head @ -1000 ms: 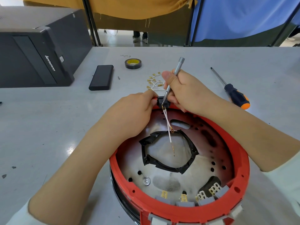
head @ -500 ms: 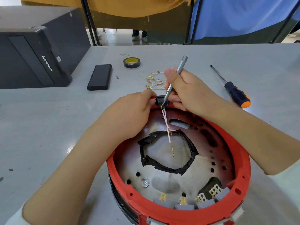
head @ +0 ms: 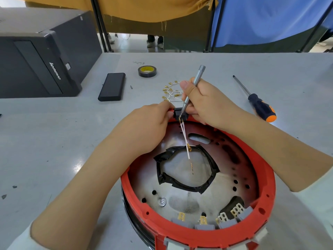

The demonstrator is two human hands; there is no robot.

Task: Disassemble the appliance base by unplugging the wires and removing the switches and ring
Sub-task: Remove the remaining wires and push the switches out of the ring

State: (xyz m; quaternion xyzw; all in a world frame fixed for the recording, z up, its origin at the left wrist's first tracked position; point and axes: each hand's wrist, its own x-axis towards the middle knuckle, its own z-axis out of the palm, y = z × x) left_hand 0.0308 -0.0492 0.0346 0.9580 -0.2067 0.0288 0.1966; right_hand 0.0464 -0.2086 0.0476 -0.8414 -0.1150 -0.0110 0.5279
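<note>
Wires are lying loose on the table (head: 54, 141) beyond the base, a small heap of unplugged leads (head: 171, 92) with brass terminals, so you are looking well into the unplugging. You are working at the far rim of the red appliance base (head: 198, 230), which is sitting upside down right in front of you. Your left hand (head: 144, 129) is curling its fingers against the black switch (head: 177, 112) mounted in that rim, steadying it, though I cannot tell how much of the switch they are wrapping. Your right hand (head: 207, 103) is pinching a slim grey driver (head: 193, 87) like a pen, its tip resting at the switch terminals where a pair of white wires (head: 185, 139) is joining on. Those two wires are trailing down over the black ring (head: 187, 184) in the middle of the plate, their free ends hanging unplugged.

Judging by this, you are prising off the last leads on that switch. What is remaining: freeing this switch, pulling the grey switches (head: 203, 226) lining the near rim, whose terminals are standing bare, and lifting out the ring. An orange-handled screwdriver (head: 259, 107) is waiting just right of your working hand.
</note>
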